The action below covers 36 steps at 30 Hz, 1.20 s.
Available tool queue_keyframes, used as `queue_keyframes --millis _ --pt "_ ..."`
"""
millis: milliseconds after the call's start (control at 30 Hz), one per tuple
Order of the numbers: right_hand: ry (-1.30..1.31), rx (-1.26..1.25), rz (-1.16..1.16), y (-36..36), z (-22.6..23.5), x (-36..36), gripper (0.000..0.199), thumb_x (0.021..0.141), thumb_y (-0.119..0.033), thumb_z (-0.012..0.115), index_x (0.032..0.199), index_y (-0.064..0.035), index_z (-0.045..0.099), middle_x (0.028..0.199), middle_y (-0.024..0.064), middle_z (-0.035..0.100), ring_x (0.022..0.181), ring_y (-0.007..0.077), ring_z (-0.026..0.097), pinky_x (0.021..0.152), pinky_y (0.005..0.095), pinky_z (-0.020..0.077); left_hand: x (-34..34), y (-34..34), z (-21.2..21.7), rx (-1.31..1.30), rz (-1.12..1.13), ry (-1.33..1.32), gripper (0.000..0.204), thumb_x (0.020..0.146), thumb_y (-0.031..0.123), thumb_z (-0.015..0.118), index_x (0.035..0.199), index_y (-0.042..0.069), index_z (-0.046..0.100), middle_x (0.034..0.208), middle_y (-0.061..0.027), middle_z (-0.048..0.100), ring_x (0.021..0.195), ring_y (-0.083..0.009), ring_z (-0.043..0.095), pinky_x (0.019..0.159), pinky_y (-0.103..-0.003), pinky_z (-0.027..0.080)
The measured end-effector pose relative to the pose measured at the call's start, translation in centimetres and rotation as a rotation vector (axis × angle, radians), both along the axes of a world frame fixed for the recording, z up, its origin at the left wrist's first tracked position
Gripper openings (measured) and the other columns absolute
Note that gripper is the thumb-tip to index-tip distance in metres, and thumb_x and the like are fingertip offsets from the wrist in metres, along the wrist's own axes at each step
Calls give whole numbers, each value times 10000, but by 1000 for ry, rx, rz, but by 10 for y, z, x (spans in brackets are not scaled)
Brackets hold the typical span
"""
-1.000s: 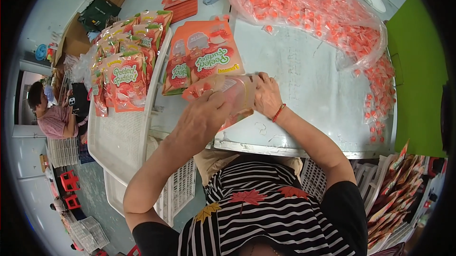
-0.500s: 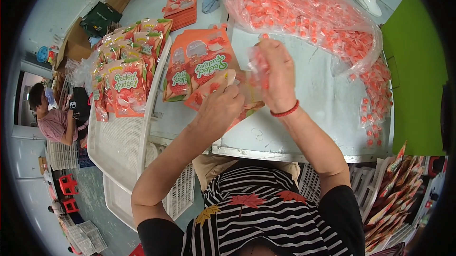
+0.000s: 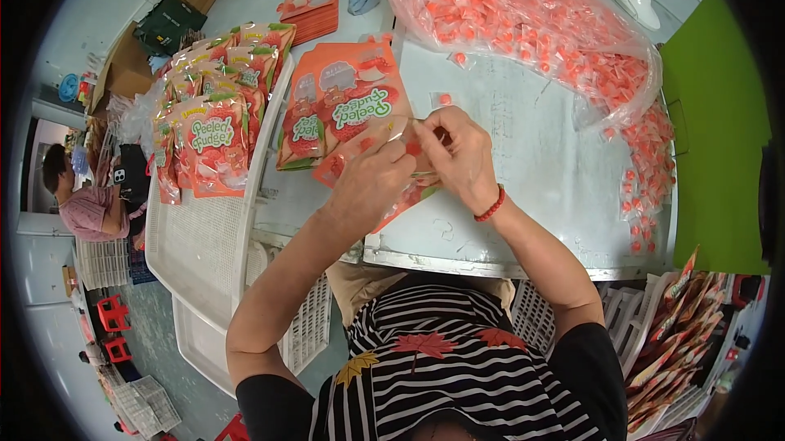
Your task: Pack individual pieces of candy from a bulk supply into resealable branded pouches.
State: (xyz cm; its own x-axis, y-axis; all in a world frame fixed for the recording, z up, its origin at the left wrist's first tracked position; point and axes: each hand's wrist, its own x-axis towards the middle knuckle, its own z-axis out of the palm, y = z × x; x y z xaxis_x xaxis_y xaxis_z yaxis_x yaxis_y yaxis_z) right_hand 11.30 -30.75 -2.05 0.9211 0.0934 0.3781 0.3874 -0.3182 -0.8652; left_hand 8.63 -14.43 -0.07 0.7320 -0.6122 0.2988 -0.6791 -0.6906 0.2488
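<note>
Left hand (image 3: 372,183) fingers clamped on an orange pouch (image 3: 384,165) at frame centre, held just above the metal surface (image 3: 531,163). Right hand (image 3: 458,155) fingers pinched together at the pouch mouth around a small red candy (image 3: 414,147). Empty pouches (image 3: 339,106) just above; big clear bag of candies (image 3: 531,24) upper right; filled pouches in white tray (image 3: 204,237) left.

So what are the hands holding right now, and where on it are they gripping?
Both hands hold one orange pouch over the metal table. The left hand grips its upper part, and the right hand pinches at its top edge.
</note>
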Motion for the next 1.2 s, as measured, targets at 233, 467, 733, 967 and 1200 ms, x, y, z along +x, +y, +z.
queue_keyframes --millis 233,467,733,967,1200 --pt "-179 -167 -69 15 27 19 254 941 -139 479 760 33 524 720 194 540 650 348 555 596 393 441 -2 -18 4 -38 -64 -71 175 737 26 632 909 -1 631 955 -145 586 905 -288 596 774 -379 507" --pt "79 268 -128 -27 27 34 253 953 -177 464 880 24 599 854 156 648 795 338 604 732 390 472 -11 21 44 -87 65 131 173 725 50 713 881 23 642 877 -95 612 803 -275 613 696 -345 502" --pt "-340 -364 43 -39 -106 85 246 891 -205 544 1013 -17 643 1112 165 615 1044 331 551 875 425 433 -35 67 83 -133 375 127 205 639 -41 766 773 -18 612 765 -66 585 699 -185 588 624 -283 472" --pt "-270 -536 -12 12 -115 30 444 804 -259 640 1137 18 542 1224 235 484 1167 400 432 977 484 350 -46 81 86 -186 427 63 199 638 -59 759 772 -19 617 757 -61 578 687 -179 581 622 -282 470" --pt "-228 -572 -31 17 -115 20 720 723 -382 711 1255 35 465 1321 248 378 1238 432 335 1012 553 271 -48 84 75 -227 467 119 194 644 -60 755 776 -17 618 756 -60 574 678 -177 581 612 -286 466"
